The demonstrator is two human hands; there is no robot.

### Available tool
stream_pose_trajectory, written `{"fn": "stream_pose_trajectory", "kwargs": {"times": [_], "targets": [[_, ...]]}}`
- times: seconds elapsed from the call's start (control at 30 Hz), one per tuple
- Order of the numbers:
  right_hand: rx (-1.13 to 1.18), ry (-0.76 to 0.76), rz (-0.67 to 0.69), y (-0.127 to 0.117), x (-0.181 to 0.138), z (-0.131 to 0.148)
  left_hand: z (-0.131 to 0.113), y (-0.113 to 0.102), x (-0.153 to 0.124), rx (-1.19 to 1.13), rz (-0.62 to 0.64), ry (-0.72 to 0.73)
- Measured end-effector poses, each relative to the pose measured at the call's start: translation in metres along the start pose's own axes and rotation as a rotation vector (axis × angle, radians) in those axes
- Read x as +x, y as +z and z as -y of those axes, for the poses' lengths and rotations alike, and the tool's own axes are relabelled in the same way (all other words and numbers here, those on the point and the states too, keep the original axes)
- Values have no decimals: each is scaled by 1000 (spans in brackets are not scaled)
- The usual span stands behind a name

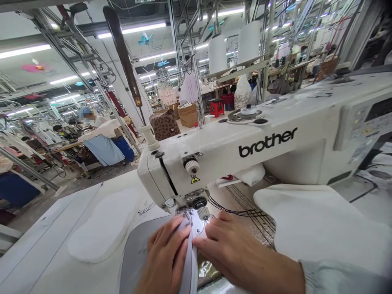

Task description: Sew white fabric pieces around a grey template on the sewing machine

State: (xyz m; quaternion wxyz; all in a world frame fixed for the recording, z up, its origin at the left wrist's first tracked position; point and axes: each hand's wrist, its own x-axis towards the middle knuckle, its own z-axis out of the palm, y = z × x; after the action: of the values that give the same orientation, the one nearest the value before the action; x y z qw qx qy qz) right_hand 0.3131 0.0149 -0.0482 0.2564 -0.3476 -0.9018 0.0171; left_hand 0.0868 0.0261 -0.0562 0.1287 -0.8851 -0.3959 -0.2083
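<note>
A flat grey fabric piece (137,245) with a rounded corner lies under the needle area of a white sewing machine (214,151). On top of it my left hand (168,249) rests flat, fingers stretched toward the presser foot (187,216). Along its right side runs a pale edge strip (193,265). My right hand (232,249) is curled at that edge, its thumb against the strip and its other fingers bent beside the lit needle plate (199,226). What those fingers grip underneath is hidden.
A white padded shape (102,228) lies left on the table. A larger white piece (318,212) is at right, beside dark threads (245,210). Thread cones (218,55) stand above the machine. Farther back are a co-worker (88,116), cardboard boxes (187,115) and a red stool (217,108).
</note>
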Motion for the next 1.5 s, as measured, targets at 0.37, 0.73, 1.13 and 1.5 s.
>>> {"fn": "stream_pose_trajectory", "kwargs": {"times": [0.37,0.73,1.13,1.5], "targets": [[-7,57,-3,6,0,-3,-5,21,-11,69,26,-175],[153,-112,101,-8,-9,1,5,-11,-11,48,180,111],[76,79,38,5,-4,-5,0,17,-1,17,13,-136],[52,-8,111,-3,-3,-4,9,6,-1,-322,27,-107]]}}
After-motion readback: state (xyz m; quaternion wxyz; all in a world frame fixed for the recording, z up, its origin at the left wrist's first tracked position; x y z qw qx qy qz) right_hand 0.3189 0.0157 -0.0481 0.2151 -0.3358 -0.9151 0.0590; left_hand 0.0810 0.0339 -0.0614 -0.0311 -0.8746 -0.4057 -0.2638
